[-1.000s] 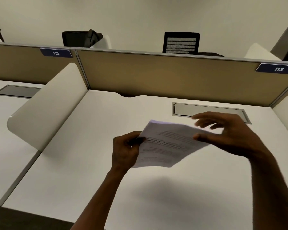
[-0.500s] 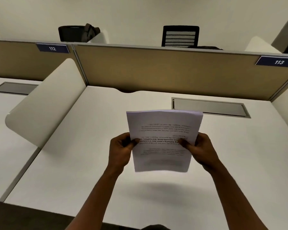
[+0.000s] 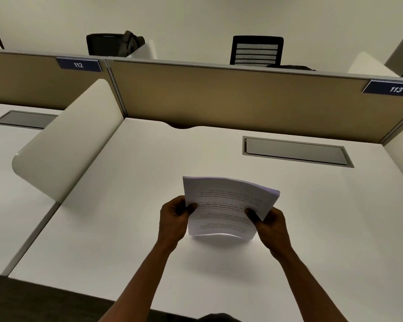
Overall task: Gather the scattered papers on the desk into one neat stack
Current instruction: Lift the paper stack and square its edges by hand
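A stack of white printed papers (image 3: 226,201) is held just above the white desk (image 3: 130,228), near its middle. The sheets bow slightly and their text reads upside down to me. My left hand (image 3: 172,219) grips the stack's left edge, thumb on top. My right hand (image 3: 270,226) grips the lower right edge, thumb on the top sheet. The stack's near edge sits low, close to the desk surface; I cannot tell if it touches. No other loose paper shows on the desk.
A grey cable hatch (image 3: 296,151) is set into the desk behind the papers. A tan partition (image 3: 230,98) closes the back, a white curved side divider (image 3: 65,145) stands on the left. Black chairs (image 3: 256,51) stand beyond the partition.
My right hand came down from above the papers and took hold of their right edge. Both hands then lowered the stack toward the desk and tilted it flatter.
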The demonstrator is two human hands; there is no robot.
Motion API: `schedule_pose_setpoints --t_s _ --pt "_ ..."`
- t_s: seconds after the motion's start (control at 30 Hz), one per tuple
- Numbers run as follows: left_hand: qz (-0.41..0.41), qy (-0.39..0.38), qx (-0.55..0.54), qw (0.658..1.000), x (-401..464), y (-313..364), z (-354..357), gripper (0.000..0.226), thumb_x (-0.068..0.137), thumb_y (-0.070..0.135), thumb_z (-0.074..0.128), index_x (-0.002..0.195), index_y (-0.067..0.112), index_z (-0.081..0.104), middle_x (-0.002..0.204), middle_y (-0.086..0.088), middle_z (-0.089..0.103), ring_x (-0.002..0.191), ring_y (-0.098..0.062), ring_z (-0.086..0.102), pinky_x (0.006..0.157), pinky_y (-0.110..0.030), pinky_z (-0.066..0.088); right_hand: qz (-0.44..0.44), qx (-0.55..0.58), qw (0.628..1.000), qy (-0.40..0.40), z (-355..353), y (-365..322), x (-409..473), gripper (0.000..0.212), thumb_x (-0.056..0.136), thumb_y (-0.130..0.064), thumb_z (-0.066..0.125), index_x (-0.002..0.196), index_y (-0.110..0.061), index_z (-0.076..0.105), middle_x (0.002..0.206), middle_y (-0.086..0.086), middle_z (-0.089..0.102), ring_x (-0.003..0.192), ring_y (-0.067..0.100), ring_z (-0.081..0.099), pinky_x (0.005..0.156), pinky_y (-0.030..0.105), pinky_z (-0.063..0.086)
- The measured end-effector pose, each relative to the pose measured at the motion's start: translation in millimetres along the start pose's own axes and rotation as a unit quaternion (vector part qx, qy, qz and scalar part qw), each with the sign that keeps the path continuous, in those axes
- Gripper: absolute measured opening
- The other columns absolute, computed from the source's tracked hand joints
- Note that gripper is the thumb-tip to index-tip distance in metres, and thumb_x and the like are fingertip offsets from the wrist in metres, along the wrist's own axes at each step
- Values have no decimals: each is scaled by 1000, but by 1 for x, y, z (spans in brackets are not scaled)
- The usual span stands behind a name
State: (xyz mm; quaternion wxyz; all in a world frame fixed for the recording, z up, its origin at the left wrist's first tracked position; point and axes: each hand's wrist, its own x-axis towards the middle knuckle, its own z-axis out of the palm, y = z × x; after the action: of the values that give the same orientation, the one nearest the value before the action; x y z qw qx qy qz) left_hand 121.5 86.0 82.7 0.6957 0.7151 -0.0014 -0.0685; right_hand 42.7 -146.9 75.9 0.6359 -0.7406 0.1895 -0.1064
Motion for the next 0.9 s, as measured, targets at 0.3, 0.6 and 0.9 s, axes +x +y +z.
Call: schedule_pose_setpoints --t_s 0.3,0.6,0.9 --pt "4 6 2 1000 -1 -3 3 23 89 -4 65 94 16 75 89 7 79 80 -5 72 69 -17 56 -7 8 1000 2 1 2 -2 10 85 -28 71 95 -31 70 95 -6 75 89 17 70 75 33 59" --pt "12 -7 26 1000 2 3 3 22 89 3 69 98 23 73 93 9 78 88 -11 73 72 -20 57 -55 -78 995 -15 -8 -11 5 8 85 -34 66 93 -37 67 96 -6 73 87 17 70 74 37 60" --pt "267 92 259 924 15 80 -13 98 76 37 82 155 20 26 160 4 31 147 -11 30 117 -26 30 -154 -282 940 -111 -31 -80 33 11 89 -19 66 88 -29 72 82 -11 72 75 5 68 63 16 49"
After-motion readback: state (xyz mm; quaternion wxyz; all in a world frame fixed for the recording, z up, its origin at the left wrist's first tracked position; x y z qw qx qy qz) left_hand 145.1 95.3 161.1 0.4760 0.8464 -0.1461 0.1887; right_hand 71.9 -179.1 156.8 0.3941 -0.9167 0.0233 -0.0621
